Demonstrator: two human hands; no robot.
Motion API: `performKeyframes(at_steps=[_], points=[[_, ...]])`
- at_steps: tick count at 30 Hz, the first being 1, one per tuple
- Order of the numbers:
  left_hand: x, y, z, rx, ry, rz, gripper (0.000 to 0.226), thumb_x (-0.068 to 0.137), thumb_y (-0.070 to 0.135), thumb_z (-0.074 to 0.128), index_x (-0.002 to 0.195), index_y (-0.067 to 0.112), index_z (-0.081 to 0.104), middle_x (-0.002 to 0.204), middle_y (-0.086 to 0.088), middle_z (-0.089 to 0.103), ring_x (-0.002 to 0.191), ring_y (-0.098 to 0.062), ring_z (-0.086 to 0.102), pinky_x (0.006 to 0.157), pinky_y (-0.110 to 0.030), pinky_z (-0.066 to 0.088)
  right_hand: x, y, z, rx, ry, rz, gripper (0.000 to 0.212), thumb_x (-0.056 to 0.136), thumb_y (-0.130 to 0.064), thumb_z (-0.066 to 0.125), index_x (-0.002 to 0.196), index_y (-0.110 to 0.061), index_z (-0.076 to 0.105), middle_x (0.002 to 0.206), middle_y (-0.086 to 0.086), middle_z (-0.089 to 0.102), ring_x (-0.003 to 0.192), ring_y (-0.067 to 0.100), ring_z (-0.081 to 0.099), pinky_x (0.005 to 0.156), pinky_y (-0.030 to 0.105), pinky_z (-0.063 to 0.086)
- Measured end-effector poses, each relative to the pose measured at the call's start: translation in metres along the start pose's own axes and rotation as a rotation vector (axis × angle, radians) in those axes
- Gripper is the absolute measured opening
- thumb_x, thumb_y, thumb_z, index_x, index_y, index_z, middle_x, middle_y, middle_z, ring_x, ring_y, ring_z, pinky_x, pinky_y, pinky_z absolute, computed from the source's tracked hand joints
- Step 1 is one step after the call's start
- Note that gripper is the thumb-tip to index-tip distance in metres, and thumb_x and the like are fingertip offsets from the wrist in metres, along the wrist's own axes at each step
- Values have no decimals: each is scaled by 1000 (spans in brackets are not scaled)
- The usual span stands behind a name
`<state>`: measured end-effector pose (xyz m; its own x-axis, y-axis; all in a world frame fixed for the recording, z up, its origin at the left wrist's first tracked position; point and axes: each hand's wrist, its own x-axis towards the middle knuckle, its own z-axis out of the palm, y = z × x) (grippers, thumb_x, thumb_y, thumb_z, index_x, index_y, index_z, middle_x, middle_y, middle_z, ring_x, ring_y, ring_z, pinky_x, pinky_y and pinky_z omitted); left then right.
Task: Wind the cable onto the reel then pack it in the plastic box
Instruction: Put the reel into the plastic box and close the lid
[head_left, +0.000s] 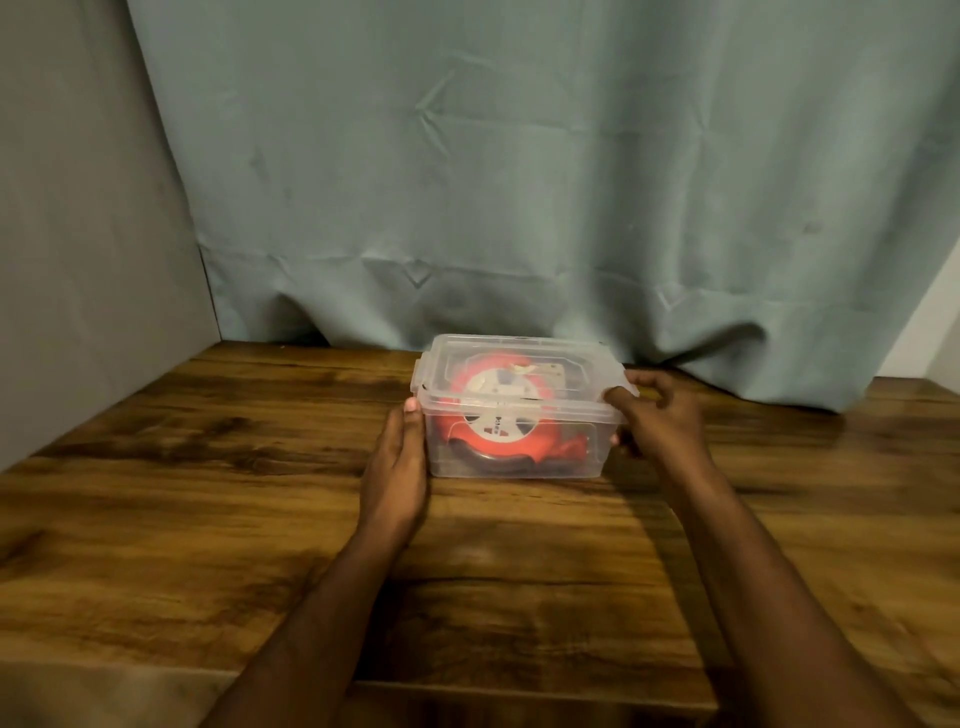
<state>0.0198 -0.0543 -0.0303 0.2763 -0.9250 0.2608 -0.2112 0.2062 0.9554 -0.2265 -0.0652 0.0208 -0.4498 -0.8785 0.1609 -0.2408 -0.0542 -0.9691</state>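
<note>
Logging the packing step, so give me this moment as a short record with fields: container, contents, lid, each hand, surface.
container: clear plastic box near the back of the table
contents: orange cable reel inside, seen through the walls
lid: clear lid sits on the box; latch state unclear
left hand: left hand lies flat against the box's left side, fingers straight
right hand: right hand at the right end, fingers curled round the lid clip
surface: wooden table
backdrop: grey-green curtain

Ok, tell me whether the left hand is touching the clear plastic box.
Touching. The head view shows the left hand flat against the left wall of the clear plastic box, with no gap between them.
</note>
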Motion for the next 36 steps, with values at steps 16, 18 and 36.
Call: performKeyframes(at_steps=[16, 18, 36], points=[[12, 28, -27, -248, -234, -164, 38, 95, 66, 40, 117, 42, 58, 105, 18, 67, 104, -7, 64, 87, -32, 51, -10, -23, -10, -663, -215, -202, 56, 94, -50, 66, 143, -22, 57, 153, 11, 50, 136, 32, 49, 107, 38, 41], [24, 36, -25, -108, -275, -132, 49, 92, 69, 45, 118, 35, 67, 111, 15, 71, 106, -7, 66, 90, -33, 52, -8, -16, -4, -674, -193, -243, 52, 98, -48, 61, 145, -25, 57, 154, 11, 49, 137, 33, 49, 108, 39, 40], [66, 72, -7, 595, -361, 0, 58, 101, 38, 45, 156, 30, 29, 161, -5, 32, 139, -27, 42, 111, -41, 41, 28, -19, -7, -570, -98, -157, 44, 93, -15, 52, 132, -29, 67, 144, 5, 61, 123, 30, 60, 105, 44, 50]])
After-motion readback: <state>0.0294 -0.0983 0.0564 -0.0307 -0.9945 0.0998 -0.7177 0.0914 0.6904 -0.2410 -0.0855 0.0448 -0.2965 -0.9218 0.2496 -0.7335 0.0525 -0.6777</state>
